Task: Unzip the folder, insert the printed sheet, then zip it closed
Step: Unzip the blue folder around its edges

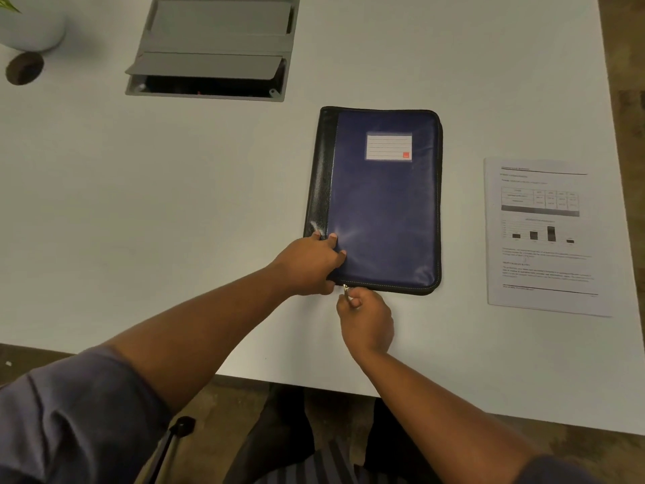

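A dark blue zip folder (384,204) with a black spine and a white label lies flat and zipped on the white table (174,204). My left hand (312,265) grips its near left corner, thumb under the near edge and fingers on the cover. My right hand (366,321) pinches the metal zipper pull (346,288) at the folder's near edge, close to that corner. The printed sheet (542,235), with a table and a bar chart, lies flat to the right of the folder, apart from it.
A grey cable hatch (216,47) with its flap open is set in the table at the back. A white plant pot (33,27) and a round hole (24,68) are at the far left. The table's near edge runs below my hands.
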`<state>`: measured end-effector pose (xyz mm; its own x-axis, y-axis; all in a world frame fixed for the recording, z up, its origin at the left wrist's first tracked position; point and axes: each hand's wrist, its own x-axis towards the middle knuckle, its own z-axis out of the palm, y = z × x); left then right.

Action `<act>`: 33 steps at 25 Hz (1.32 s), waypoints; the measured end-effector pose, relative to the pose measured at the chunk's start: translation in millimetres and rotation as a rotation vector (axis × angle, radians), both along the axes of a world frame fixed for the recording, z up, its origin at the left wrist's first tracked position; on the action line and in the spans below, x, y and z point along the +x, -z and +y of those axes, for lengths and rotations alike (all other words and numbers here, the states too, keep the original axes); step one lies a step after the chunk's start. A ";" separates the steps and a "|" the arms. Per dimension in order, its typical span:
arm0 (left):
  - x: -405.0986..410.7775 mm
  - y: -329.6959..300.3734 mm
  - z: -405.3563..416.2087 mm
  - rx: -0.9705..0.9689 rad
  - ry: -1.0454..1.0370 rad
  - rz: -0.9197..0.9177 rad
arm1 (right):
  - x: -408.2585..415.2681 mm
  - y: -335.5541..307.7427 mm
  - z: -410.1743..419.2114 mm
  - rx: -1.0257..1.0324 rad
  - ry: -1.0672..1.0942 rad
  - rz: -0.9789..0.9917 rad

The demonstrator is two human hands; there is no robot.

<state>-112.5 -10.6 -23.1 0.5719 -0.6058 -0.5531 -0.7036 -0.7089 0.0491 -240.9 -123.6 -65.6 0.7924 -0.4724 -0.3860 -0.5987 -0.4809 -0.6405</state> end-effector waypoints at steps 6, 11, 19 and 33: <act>19.1 -14.2 -2.4 -0.081 0.093 0.078 | -7.3 4.3 0.1 -0.027 -0.041 -0.099; 26.4 -15.1 -2.8 -0.098 0.156 0.081 | -1.2 0.7 10.0 -0.089 -0.223 -0.188; 30.5 -15.3 -1.1 -0.103 0.167 0.105 | 4.6 0.1 49.8 0.003 -0.198 -0.222; 29.3 -15.2 -4.2 -0.100 0.142 0.116 | 6.7 -1.9 79.4 0.036 -0.263 -0.182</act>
<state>-83.2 -14.8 -7.9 0.4129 -0.7310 -0.5433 -0.7814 -0.5907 0.2010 -234.2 -44.2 -63.6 0.9431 -0.2303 -0.2400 -0.3310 -0.5790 -0.7451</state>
